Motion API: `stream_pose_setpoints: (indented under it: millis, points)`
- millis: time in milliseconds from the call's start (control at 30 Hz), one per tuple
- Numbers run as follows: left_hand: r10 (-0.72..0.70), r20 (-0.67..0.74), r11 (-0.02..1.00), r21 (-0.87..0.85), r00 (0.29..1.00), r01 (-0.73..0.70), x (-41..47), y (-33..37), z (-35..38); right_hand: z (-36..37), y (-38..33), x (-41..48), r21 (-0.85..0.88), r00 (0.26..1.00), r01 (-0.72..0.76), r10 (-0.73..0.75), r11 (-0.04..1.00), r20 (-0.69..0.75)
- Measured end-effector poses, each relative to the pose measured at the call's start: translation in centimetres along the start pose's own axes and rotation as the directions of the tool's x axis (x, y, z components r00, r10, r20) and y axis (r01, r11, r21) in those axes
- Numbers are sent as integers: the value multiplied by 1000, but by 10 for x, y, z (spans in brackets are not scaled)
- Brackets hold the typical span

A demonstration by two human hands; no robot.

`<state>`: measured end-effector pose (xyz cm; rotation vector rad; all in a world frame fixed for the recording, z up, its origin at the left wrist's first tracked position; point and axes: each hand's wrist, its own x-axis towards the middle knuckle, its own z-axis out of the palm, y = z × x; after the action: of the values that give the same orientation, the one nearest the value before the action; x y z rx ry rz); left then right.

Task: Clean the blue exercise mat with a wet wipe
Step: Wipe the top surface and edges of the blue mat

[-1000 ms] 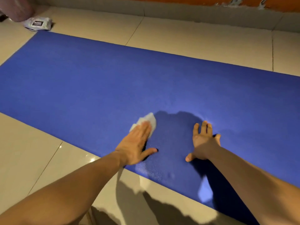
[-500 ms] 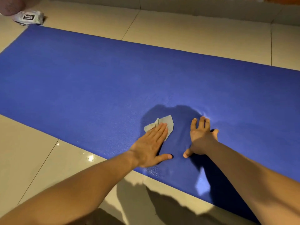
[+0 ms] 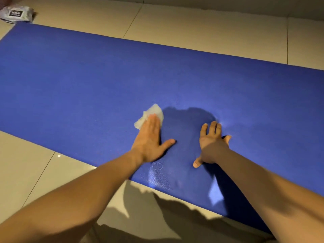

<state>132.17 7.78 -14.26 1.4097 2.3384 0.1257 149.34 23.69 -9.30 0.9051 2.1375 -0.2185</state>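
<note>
Much bare mat [image 3: 87, 76] lies beyond the wipe [image 3: 152, 112].

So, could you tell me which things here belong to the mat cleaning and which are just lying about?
In use: blue mat; wet wipe, pressed flat under the left hand; right hand, spread flat on the mat.
Lying about: white packet on the tiled floor by the mat's far left corner.

The floor [image 3: 192, 28] is glossy beige tile with thin grout lines. A blue mat [image 3: 87, 76] lies flat on it, spanning the view from left to right. A white packet [image 3: 16, 14] sits on the tiles just beside the mat's far left corner.
</note>
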Motion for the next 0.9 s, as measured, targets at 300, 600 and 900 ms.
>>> stream_pose_setpoints:
  millis: [300, 600, 900]
  points:
    - [232, 25, 955, 186, 972, -233, 13, -34, -21, 0, 2, 0, 1, 1000, 2, -2, 1000, 26]
    - [-246, -63, 968, 36, 967, 248, 52, -34, -33, -1, 1, 1, 15, 1000, 13, -13, 1000, 20]
    - [115, 3, 981, 159, 993, -114, 53, -36, -33, -2, 3, 1, 15, 999, 21, -21, 1000, 32]
